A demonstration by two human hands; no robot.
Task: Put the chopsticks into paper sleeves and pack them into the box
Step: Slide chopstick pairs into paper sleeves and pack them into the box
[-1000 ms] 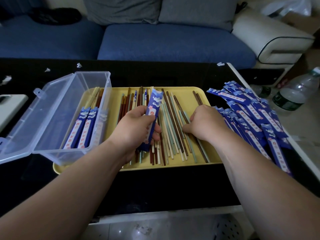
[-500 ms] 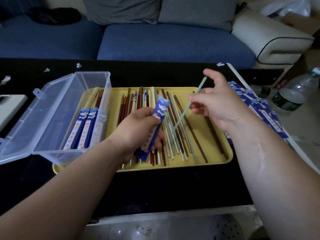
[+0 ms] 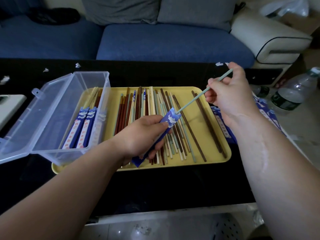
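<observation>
My left hand [image 3: 138, 135] grips a blue paper sleeve [image 3: 168, 119] over the yellow tray [image 3: 216, 160], its open end tilted up to the right. My right hand [image 3: 226, 96] pinches a pale green chopstick [image 3: 192, 100] whose lower tip sits at the sleeve's mouth. Several loose brown, cream and green chopsticks [image 3: 155, 115] lie across the tray. The clear plastic box [image 3: 57, 118] stands open on the tray's left end with two sleeved pairs [image 3: 81, 127] inside.
A pile of empty blue sleeves [image 3: 266, 111] lies right of the tray, partly hidden by my right arm. Water bottles [image 3: 290, 96] stand on the floor at right. A blue sofa [image 3: 155, 40] is behind the black table [image 3: 155, 187]. Paper scraps [image 3: 78, 65] dot the table's far side.
My right hand lifted a green chopstick off the tray and brought its tip to the sleeve's opening. My left hand tilted the sleeve toward the right.
</observation>
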